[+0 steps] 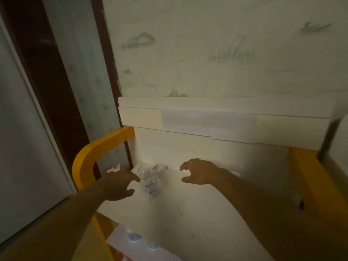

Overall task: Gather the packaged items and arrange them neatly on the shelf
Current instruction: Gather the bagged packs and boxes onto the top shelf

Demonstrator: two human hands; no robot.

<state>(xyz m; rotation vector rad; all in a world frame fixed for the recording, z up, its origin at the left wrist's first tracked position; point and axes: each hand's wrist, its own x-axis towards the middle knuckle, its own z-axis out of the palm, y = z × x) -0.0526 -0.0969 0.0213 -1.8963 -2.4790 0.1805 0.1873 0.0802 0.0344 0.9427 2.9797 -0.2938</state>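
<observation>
A clear plastic packaged item with a printed label lies on the white shelf top, near its back left. A second clear package lies just behind it. My left hand hovers at the left of the front package, fingers spread, fingertips close to it; contact cannot be told. My right hand is over the shelf to the right of the packages, fingers loosely curled and holding nothing. The picture is dim and blurred.
The shelf has orange side rails, left and right, and a pale back board against the wallpapered wall. A lower level holds blue-capped bottles. A red and white object lies behind the left rail. A door frame stands left.
</observation>
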